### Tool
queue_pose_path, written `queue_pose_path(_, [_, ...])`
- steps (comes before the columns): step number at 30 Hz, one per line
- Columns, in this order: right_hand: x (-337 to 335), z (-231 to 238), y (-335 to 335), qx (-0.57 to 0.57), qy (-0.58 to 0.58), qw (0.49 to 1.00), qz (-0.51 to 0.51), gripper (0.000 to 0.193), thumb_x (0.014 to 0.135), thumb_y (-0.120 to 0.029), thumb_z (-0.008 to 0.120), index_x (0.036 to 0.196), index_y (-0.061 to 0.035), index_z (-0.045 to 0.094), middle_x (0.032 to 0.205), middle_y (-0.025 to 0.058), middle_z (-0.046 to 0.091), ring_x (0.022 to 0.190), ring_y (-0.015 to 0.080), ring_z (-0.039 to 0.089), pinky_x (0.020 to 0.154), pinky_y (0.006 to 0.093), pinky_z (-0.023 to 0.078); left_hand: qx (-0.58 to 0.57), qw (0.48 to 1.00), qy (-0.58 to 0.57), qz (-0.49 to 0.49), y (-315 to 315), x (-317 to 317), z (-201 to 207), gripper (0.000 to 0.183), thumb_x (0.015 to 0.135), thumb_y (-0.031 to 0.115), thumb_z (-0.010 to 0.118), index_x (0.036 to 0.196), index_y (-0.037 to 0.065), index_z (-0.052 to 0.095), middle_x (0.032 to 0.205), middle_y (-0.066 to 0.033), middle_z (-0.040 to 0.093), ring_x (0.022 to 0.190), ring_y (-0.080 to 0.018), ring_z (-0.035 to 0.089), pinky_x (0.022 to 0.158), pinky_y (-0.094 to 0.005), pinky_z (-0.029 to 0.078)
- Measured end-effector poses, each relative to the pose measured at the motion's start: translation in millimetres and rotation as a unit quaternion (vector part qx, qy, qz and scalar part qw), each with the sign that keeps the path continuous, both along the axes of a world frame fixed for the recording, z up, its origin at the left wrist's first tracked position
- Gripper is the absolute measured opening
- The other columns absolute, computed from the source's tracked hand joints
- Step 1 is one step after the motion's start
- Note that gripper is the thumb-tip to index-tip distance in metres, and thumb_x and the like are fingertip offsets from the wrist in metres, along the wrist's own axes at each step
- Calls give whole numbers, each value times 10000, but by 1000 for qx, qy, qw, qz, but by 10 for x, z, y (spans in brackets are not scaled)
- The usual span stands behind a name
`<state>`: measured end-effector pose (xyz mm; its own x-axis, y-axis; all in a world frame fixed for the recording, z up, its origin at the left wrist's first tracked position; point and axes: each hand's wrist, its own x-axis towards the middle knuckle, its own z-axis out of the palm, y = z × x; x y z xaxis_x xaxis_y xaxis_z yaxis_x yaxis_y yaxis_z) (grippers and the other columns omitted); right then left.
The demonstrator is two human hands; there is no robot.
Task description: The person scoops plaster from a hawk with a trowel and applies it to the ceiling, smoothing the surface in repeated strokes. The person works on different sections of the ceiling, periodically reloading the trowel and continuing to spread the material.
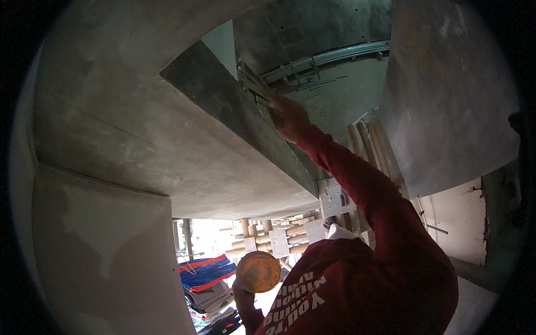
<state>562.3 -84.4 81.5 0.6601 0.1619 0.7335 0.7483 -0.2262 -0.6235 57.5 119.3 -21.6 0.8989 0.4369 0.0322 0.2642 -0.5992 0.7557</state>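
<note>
My left hand, low in the view, is wrapped round the side of a round orange tub. The tub's round face is turned up toward me and looks smeared with grey. Stretched up and forward in a red sleeve, my right hand is at the edge of a dark grey plastered beam. Its fingers are curled and somewhat blurred. Whatever they may grip is hidden against the dark edge. Just beyond the fingers is a narrow slatted frame.
A smooth grey plastered ceiling spreads on the left, above a wall. Another grey surface rises on the right. Brown poles stand behind my arm. Lower down are a pale speckled board, wooden poles and folded blue-and-red cloth.
</note>
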Motion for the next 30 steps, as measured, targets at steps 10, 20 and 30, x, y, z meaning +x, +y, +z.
queue_pose_path(10, [332, 366, 434, -88, 64, 994, 24, 508, 1023, -131, 478, 1527, -176, 425, 1422, 221, 550, 1269, 407, 552, 1066, 502, 453, 18, 1000, -12, -5, 13, 278, 153, 488, 952, 397, 697, 1203, -19, 646, 1045, -186, 731, 971, -299, 724, 806, -392, 547])
queue_pose_path(20, [77, -968, 59, -88, 177, 980, -15, 489, 980, -139, 591, 1463, -171, 524, 1309, 184, 635, 1216, 396, 594, 1026, 484, 477, 4, 1000, 1, 20, -94, 120, 101, 474, 946, 386, 704, 1191, -16, 651, 1041, -188, 731, 970, -302, 725, 801, -394, 548])
queue_pose_path(30, [387, -838, 341, -148, 97, 984, -6, 517, 1033, -111, 495, 1536, -211, 428, 1324, 224, 626, 1172, 408, 632, 966, 514, 534, 19, 999, 29, 27, 41, 200, 142, 460, 939, 375, 711, 1179, -13, 656, 1036, -190, 731, 969, -304, 725, 795, -396, 548])
